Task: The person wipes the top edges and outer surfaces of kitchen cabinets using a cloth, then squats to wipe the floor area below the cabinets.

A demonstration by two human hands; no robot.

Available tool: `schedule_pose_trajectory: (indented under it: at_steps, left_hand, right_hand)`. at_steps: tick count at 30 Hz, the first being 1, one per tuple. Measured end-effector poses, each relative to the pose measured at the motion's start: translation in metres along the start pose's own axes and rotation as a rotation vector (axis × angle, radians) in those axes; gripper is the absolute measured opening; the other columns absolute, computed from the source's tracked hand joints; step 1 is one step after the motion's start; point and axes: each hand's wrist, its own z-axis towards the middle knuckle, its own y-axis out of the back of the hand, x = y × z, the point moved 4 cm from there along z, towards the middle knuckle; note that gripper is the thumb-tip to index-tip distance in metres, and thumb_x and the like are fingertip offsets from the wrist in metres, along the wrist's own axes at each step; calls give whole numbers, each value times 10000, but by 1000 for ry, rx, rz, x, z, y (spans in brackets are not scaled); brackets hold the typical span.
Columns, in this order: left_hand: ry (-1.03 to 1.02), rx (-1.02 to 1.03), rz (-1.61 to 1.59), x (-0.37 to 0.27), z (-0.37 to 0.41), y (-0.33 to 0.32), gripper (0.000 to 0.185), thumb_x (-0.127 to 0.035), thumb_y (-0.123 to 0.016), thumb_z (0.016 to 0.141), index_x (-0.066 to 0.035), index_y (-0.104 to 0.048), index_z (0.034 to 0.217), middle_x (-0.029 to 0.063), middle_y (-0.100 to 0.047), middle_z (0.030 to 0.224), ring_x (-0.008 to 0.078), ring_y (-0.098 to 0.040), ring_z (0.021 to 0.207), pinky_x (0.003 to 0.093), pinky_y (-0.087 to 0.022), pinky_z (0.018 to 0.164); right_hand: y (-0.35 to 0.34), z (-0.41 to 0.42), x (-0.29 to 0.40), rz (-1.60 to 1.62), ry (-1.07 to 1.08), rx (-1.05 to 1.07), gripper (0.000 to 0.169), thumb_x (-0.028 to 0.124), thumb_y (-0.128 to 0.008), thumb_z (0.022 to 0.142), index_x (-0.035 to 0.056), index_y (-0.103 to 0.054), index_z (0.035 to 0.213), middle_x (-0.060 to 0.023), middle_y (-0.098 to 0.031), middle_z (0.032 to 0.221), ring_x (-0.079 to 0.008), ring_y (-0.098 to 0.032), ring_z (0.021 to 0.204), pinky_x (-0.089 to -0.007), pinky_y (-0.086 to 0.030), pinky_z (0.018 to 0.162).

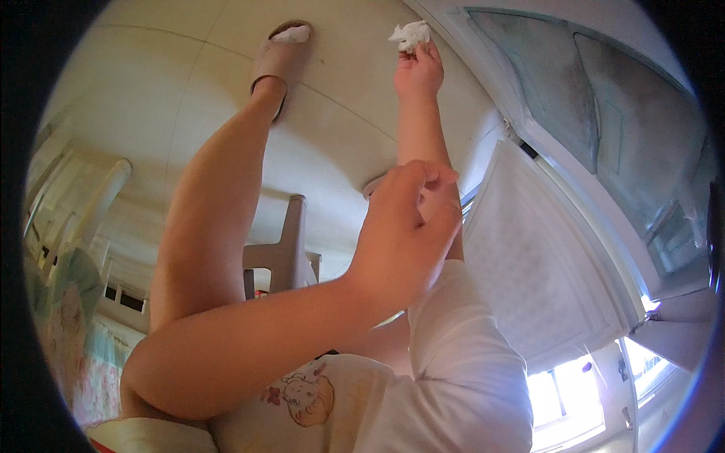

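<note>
My right hand is stretched far forward, low over the floor, with its fingers shut on a crumpled white tissue. Nearer to me, my left hand crosses in front of my right forearm, its fingers loosely curled and a gap beside the thumb. Nothing shows in this left hand; whether it touches the forearm I cannot tell. My white printed shirt fills the bottom of the view.
A slippered foot rests on the pale tiled floor, left of the tissue. Part of another slipper shows beside my forearm. A grey plastic stool stands below. White panels line the right side, near a bright window.
</note>
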Motion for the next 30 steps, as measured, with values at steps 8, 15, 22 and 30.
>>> schedule_pose_trajectory:
  at_steps: [8,15,22,30]
  left_hand:
    - [-47,-361,-134,5,27,6,354,-148,-545,887,-48,-482,1221,53,-519,1087,128,-489,902,261,-404,808]
    - [43,-286,-629,-18,37,13,297,-186,-557,891,-10,-519,1128,73,-562,985,138,-533,842,285,-435,761]
    - [72,-162,-576,-8,39,0,235,-116,-648,860,-27,-560,1060,39,-595,916,91,-529,731,208,-432,683]
    - [-28,-270,-584,-18,43,7,314,-115,-610,887,-32,-523,1177,45,-584,867,87,-544,761,194,-418,689]
  right_hand:
    - [-36,-107,68,409,-316,249,363,90,-458,923,52,-496,1282,-111,-569,1221,-254,-564,1072,-405,-479,868]
    - [-52,-149,127,168,-352,260,322,93,-522,832,52,-578,1146,-101,-630,1090,-248,-632,908,-332,-529,753]
    - [-65,-156,152,-861,352,241,228,-71,-546,804,-23,-640,1006,-117,-621,1082,-170,-605,948,-266,-489,802]
    - [-79,-166,137,-712,295,276,270,16,-691,803,-3,-660,1071,-93,-624,1072,-135,-600,918,-238,-487,763]
